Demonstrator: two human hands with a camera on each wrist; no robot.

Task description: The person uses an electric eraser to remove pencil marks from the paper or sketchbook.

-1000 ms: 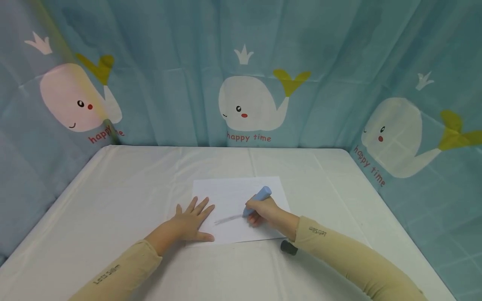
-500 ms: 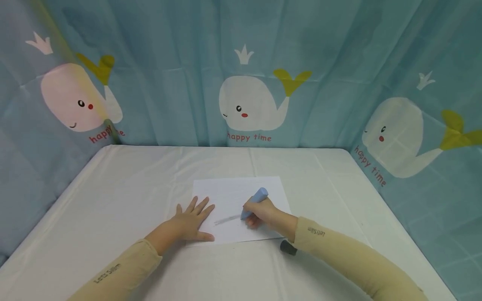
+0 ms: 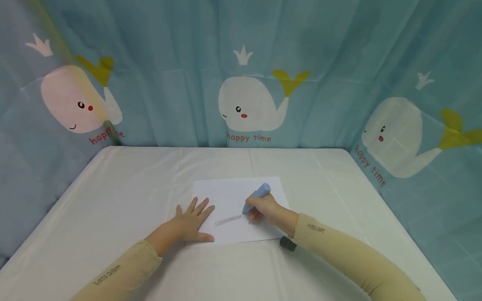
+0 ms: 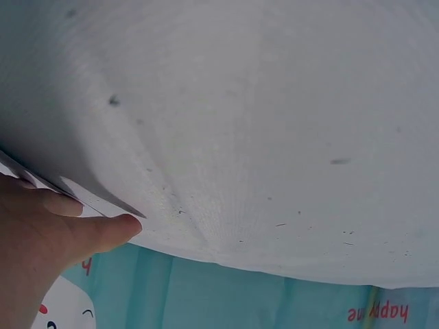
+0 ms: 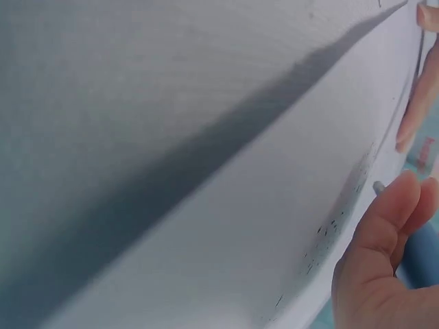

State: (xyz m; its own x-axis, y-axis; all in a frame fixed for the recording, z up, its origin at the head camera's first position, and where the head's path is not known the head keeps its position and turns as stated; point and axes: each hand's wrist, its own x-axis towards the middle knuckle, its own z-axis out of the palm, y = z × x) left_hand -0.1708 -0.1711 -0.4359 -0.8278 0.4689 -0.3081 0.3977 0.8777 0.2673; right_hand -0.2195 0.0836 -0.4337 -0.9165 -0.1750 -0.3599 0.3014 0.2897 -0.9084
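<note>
A white sheet of paper (image 3: 226, 190) lies on the table, with a thin grey streak (image 3: 227, 220) drawn across its middle. On its left edge rests my left hand (image 3: 190, 223), fingers spread and straight, thumb apart. My right hand (image 3: 265, 209) grips a thick blue marker (image 3: 261, 190), tilted with its point down at the right end of the streak. In the right wrist view, the marker's grey tip (image 5: 378, 186) and blue barrel (image 5: 420, 257) show past the thumb and fingers. The left wrist view shows part of my left hand (image 4: 75, 233) at the paper's edge.
A short black cylinder (image 3: 288, 243) lies on the table beside my right cuff, partly hidden by it. The table wears a white cloth (image 3: 124, 188). Blue curtains (image 3: 169, 83) with whale prints stand along its back and sides.
My right hand shifts slightly left with the marker, then back right and a little away from me. The left hand stays in place.
</note>
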